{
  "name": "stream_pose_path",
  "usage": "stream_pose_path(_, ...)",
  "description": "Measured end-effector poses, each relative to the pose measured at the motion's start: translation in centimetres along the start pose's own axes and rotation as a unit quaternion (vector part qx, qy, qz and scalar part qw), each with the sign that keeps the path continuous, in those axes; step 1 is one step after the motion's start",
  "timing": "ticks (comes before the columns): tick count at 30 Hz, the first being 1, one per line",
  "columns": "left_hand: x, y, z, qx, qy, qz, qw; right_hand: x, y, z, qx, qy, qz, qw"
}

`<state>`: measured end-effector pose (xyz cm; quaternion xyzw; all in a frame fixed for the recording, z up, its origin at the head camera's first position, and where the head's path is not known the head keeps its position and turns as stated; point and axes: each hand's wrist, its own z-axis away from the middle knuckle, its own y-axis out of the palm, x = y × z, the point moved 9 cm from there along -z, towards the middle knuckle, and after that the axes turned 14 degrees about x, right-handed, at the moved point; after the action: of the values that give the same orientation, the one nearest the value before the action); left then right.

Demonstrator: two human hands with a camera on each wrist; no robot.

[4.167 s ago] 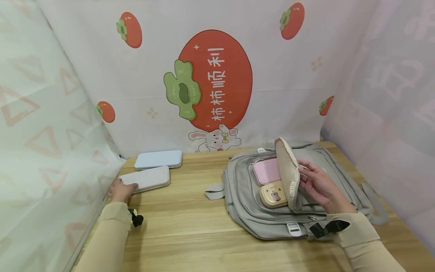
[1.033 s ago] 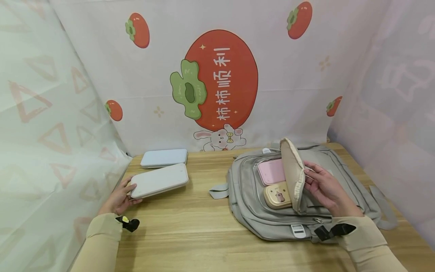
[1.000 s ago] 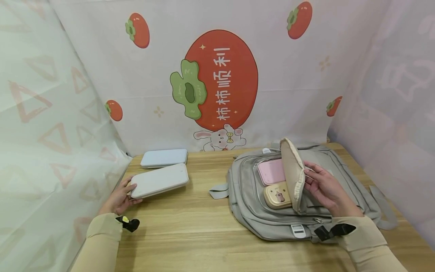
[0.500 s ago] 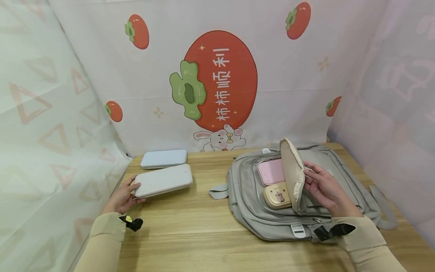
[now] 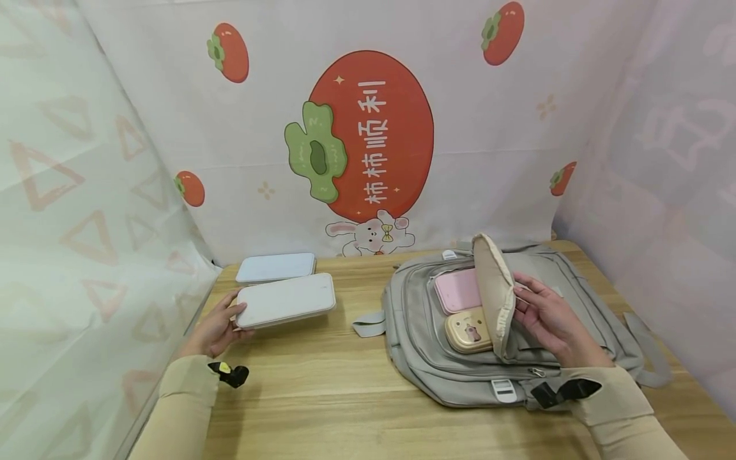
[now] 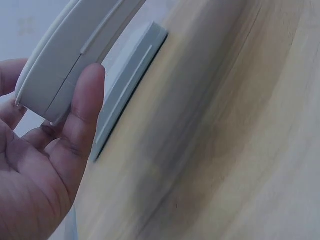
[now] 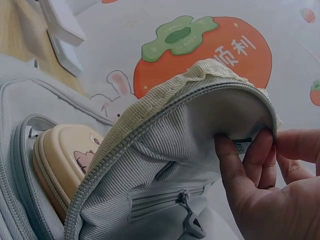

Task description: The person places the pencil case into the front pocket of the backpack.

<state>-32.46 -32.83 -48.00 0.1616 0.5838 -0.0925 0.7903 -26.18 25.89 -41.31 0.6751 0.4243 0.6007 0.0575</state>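
Observation:
A white flat case with rounded corners is lifted off the table, gripped at its left end by my left hand. In the left wrist view its side seam shows between thumb and fingers. My right hand pinches the edge of the pocket flap of a grey backpack and holds it raised. Inside that front pocket lie a pink case and a yellow zipped case with a small animal picture. The flap hides their right ends.
A light blue flat case lies on the wooden table, behind the white one. A strap loop sticks out left of the backpack. Fabric sheets printed with persimmons stand around the table.
My left hand took the white case from the table, raised it and carried it to the right, slightly farther since half a second ago. The right hand keeps the flap up.

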Motion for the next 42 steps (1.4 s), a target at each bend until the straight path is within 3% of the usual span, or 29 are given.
stream_pose_path(10, -1.7, 1.8, -0.6, 0.021, 0.03, -0.021, 0.9991, 0.0, 0.0, -0.1, 0.003, -0.002, 0.0, 1.0)
stream_pose_path(42, -1.7, 4.8, -2.1, 0.047, 0.033, -0.023, 0.9981, 0.6, 0.3, -0.4, 0.019, 0.004, 0.001, 1.0)
